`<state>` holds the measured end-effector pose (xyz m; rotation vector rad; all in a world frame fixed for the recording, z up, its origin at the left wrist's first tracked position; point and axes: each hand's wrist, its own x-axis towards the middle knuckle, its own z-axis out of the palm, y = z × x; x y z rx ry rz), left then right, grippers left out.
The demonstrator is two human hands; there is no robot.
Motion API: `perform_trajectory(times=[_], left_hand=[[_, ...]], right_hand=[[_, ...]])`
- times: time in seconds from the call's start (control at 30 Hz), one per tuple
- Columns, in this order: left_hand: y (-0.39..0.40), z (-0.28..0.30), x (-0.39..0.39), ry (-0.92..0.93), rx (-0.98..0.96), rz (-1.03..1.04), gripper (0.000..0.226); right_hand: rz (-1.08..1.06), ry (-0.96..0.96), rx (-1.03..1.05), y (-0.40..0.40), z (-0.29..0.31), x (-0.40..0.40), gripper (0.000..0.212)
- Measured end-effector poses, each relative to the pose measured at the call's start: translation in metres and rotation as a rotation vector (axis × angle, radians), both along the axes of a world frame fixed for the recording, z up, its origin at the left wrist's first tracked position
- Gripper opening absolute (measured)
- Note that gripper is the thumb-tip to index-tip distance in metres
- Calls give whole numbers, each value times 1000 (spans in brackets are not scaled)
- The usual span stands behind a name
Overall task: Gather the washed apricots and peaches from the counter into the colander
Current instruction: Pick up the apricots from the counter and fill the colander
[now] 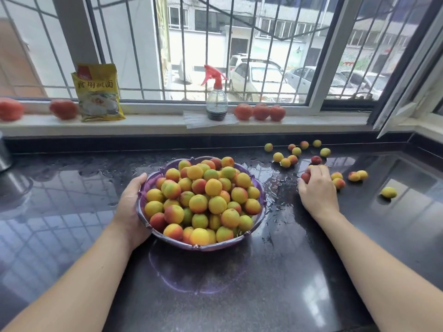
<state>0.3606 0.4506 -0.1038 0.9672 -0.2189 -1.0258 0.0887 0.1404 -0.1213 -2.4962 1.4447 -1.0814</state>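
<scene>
The purple colander [260,196], heaped with apricots and peaches [199,200], stood on the wet dark worktop [275,271], and the left hand [130,207] gripped its near-left rim with curled fingers. To its right the right hand [316,188] lay on the worktop, fingers curled round a few red fruits [305,176]. More loose fruit [294,154] lay scattered behind and to the right of that hand.

You stand in a home kitchen. A dark polished stone counter [275,271], wet in patches, runs under a barred sliding window [239,44] that looks onto parked cars and apartment blocks. On the white sill [155,124] sit tomatoes [260,112], a yellow food packet [97,92] and a red-topped spray bottle [216,97]. A purple colander [201,245] heaped with fruit rests on the counter.
</scene>
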Motion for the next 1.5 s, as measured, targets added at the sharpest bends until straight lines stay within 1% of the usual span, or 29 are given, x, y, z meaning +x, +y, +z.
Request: perform_trajectory(times=[0.07,0.13,0.23,0.27,0.37,0.47,0.57,0.7,0.77,0.9,1.03,1.1,1.13,1.2,1.27,1.3,1.33,1.43,1.5], left_hand=[[1,3,-4,-5,-2,7,65],[2,5,-6,-15,-2,18,64],[3,7,-6,-22,-3,20,64],[3,7,-7,-23,-2,17,65],[4,8,-8,-20,-6,9,66],[5,7,-6,-18,-12,-2,67],[5,6,-5,-15,-28,-21,67],[5,5,-4,-31,-29,-26,67],[6,6,-4,-44,-25,-28,66],[6,7,-5,-34,-23,-20,65],[7,9,-7,-41,-20,-16,64],[8,11,-9,-40,-23,-12,64],[8,12,-10,-42,-22,-10,63],[8,12,-10,-49,-17,-5,63],[8,12,-11,-60,-21,16,61],[8,11,-11,-69,-21,33,59],[8,11,-11,-68,-24,52,58],[7,7,-12,-78,-26,109,57],[6,3,-12,-126,-26,158,48]], right_hand=[[17,-102,59,7,14,4,22],[109,-168,135,20,39,14,27],[379,-216,366,53,84,36,44],[466,-230,421,65,97,43,45],[615,-182,428,96,127,64,29],[686,-56,400,115,141,87,26],[667,132,310,118,139,110,28],[614,314,301,118,125,131,25],[576,343,314,119,121,136,25],[506,334,311,120,122,138,26],[507,338,328,119,123,135,21],[520,303,331,117,120,133,26],[518,250,320,114,117,130,30],[466,63,286,107,110,115,30],[381,-149,287,98,99,90,23],[328,-204,295,95,90,75,21],[275,-214,299,90,79,60,20],[164,-123,304,78,42,22,22],[122,-95,298,70,27,3,23]])
